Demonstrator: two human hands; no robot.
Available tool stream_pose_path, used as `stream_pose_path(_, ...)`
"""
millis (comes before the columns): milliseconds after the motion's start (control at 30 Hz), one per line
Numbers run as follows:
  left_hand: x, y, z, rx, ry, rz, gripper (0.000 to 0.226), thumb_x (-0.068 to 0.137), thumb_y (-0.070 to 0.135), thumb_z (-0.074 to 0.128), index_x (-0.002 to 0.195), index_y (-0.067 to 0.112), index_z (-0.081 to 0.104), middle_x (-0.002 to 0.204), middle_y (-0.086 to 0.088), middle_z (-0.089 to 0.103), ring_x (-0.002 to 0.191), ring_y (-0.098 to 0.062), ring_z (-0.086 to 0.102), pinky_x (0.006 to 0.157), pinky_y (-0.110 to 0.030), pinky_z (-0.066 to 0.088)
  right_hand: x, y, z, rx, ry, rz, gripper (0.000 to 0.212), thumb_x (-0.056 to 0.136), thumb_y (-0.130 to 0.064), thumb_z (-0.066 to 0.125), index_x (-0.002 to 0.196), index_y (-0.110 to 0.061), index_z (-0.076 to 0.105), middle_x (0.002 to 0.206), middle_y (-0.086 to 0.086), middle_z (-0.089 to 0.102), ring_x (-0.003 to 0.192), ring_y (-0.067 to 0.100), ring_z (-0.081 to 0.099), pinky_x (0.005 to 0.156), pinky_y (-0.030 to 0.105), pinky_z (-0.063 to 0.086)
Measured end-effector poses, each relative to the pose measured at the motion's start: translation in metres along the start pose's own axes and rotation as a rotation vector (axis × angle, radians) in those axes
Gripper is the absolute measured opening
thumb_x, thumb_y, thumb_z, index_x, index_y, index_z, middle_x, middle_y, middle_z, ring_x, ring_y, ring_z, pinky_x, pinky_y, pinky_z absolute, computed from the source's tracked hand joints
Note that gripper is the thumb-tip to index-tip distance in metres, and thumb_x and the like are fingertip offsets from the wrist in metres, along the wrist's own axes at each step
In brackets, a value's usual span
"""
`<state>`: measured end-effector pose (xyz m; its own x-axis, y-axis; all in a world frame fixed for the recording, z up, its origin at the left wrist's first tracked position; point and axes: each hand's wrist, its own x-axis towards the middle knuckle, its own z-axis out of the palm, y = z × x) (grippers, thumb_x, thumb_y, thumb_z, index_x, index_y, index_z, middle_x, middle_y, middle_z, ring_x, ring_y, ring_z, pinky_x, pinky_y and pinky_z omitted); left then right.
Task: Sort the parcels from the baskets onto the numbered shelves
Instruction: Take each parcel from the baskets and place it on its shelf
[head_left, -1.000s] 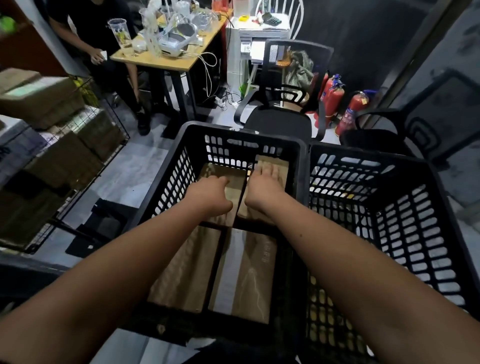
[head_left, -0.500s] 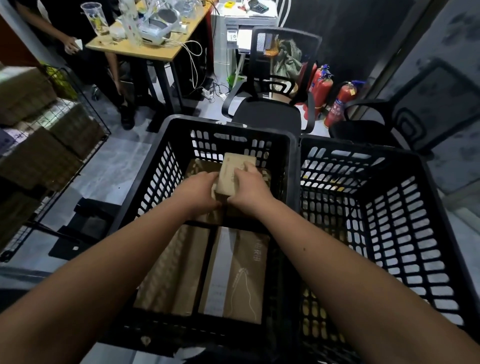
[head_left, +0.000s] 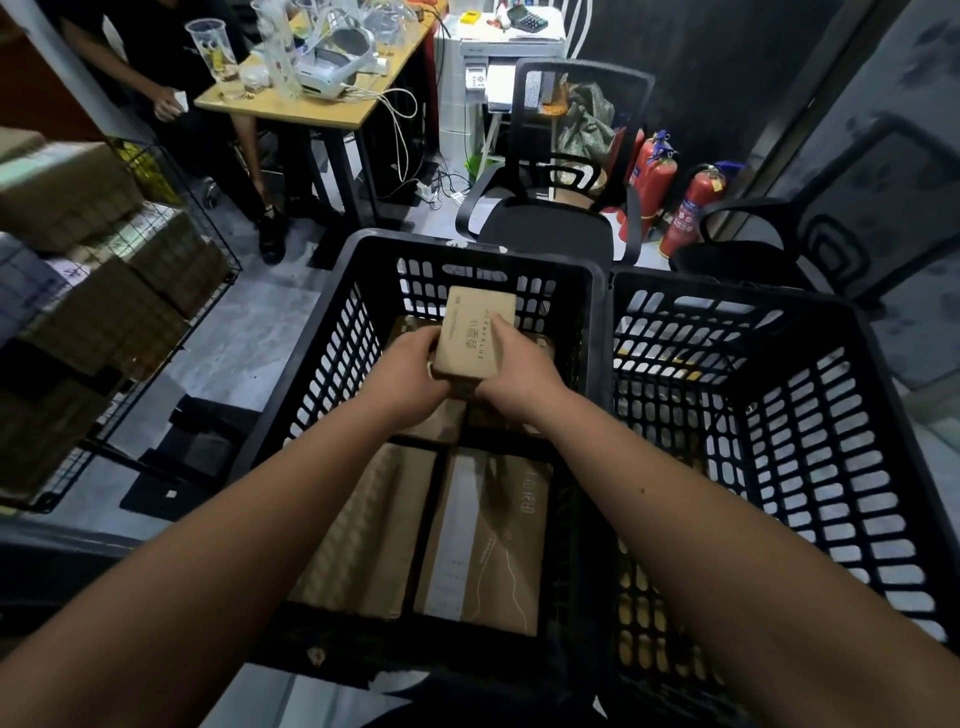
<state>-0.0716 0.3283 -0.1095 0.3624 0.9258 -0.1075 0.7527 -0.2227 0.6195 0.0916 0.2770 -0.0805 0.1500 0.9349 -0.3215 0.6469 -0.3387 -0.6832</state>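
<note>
Both hands hold one small brown parcel (head_left: 475, 332) above the far end of the left black basket (head_left: 332, 364). The left hand (head_left: 410, 369) grips the parcel's left edge and near corner, fingers curled under it; the right hand (head_left: 514, 364) grips its right edge, thumb lying on the printed top face. The parcel sits between the two hands, tilted with its far end raised, its top face toward the camera. It is clear of the parcels below it.

In the same basket, larger flat brown parcels (head_left: 483, 540) lie side by side on the bottom, near the person, and more brown parcels lie under the hands at the far end. A second black basket (head_left: 831, 415) stands touching the first on its right; what lies in it cannot be made out.

To the left, a wire shelf (head_left: 208, 234) carries stacked cardboard boxes (head_left: 67, 192). Beyond the baskets stand an office chair (head_left: 561, 208), red fire extinguishers (head_left: 691, 208) and a wooden tabletop (head_left: 332, 98) with a plastic cup (head_left: 213, 52), beside which another person sits.
</note>
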Motion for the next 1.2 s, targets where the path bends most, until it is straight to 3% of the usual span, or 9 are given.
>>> stream_pose_path(233,-0.069,-0.001,-0.01,-0.138,0.031,-0.043,0.083,0.086,0.036,0.084,0.156,0.03,0.04,0.151,0.006,0.052,0.133,-0.013,0.054,0.108,-0.043,0.052,-0.059,-0.008,-0.002,0.166,-0.007,-0.108,0.101,0.08,-0.011,0.084,0.16,-0.029,0.026,0.134,-0.009,0.057,0.122,0.014,0.057,0.092,0.033,0.058)
stream_pose_path(367,-0.103,0.006,-0.013,-0.351,0.07,-0.078,0.076,0.09,0.021,0.079,0.156,0.03,0.041,0.149,0.007,0.054,0.134,-0.011,0.052,0.097,-0.029,0.052,-0.086,-0.008,0.008,0.313,-0.009,-0.065,0.078,0.083,-0.004,0.082,0.148,-0.023,0.044,0.11,-0.022,0.052,0.106,0.003,0.059,0.068,0.011,0.051)
stream_pose_path(433,-0.118,0.007,-0.012,-0.448,0.07,-0.108,0.073,0.092,0.018,0.077,0.155,0.031,0.043,0.144,0.008,0.058,0.129,-0.01,0.056,0.095,-0.025,0.051,-0.098,-0.004,0.017,0.389,0.014,-0.041,0.063,0.084,-0.002,0.08,0.137,-0.025,0.054,0.106,-0.022,0.058,0.102,-0.002,0.06,0.059,0.003,0.047)
stream_pose_path(500,-0.129,0.004,-0.011,-0.499,0.046,-0.11,0.068,0.093,0.02,0.076,0.152,0.036,0.048,0.139,0.011,0.062,0.122,-0.009,0.062,0.096,-0.03,0.056,-0.108,0.0,0.026,0.421,0.043,-0.036,0.062,0.085,-0.004,0.08,0.141,-0.02,0.059,0.114,-0.013,0.065,0.109,0.006,0.063,0.059,0.0,0.045)
stream_pose_path(633,-0.147,-0.002,-0.01,-0.517,-0.024,-0.108,0.06,0.096,0.02,0.072,0.15,0.037,0.052,0.131,0.011,0.068,0.116,-0.01,0.067,0.095,-0.033,0.057,-0.132,0.005,0.035,0.423,0.055,-0.008,0.062,0.089,-0.011,0.079,0.146,-0.022,0.057,0.12,-0.011,0.065,0.101,-0.001,0.059,0.065,0.006,0.047)
stream_pose_path(833,-0.17,-0.01,-0.002,-0.434,-0.143,-0.112,0.062,0.096,0.013,0.072,0.153,0.027,0.05,0.14,0.009,0.062,0.121,-0.01,0.061,0.09,-0.022,0.049,-0.158,0.011,0.048,0.369,0.03,0.073,0.063,0.089,-0.005,0.077,0.147,-0.02,0.056,0.139,-0.001,0.065,0.127,0.018,0.06,0.095,0.03,0.057)
stream_pose_path(967,-0.182,-0.013,0.001,-0.411,-0.179,-0.119,0.063,0.094,0.006,0.071,0.152,0.022,0.052,0.139,0.008,0.063,0.128,-0.011,0.058,0.088,-0.014,0.044,-0.17,0.011,0.062,0.253,0.009,0.112,0.065,0.087,-0.007,0.079,0.146,-0.017,0.055,0.145,0.002,0.061,0.136,0.023,0.055,0.11,0.042,0.051)
stream_pose_path(1067,-0.188,-0.009,-0.004,-0.433,-0.182,-0.127,0.054,0.096,0.008,0.069,0.146,0.023,0.056,0.132,0.009,0.065,0.122,-0.013,0.061,0.082,-0.015,0.046,-0.177,0.01,0.066,0.259,0.041,0.129,0.058,0.087,-0.012,0.079,0.141,-0.018,0.059,0.14,0.001,0.064,0.131,0.022,0.059,0.104,0.039,0.056)
stream_pose_path(1200,-0.19,-0.001,-0.015,-0.493,-0.144,-0.139,0.033,0.099,0.015,0.067,0.132,0.019,0.065,0.117,0.001,0.073,0.101,-0.011,0.068,0.067,-0.016,0.048,-0.185,0.007,0.059,0.276,0.139,0.094,0.017,0.094,-0.025,0.075,0.109,-0.019,0.073,0.101,-0.001,0.074,0.094,0.016,0.071,0.071,0.027,0.056)
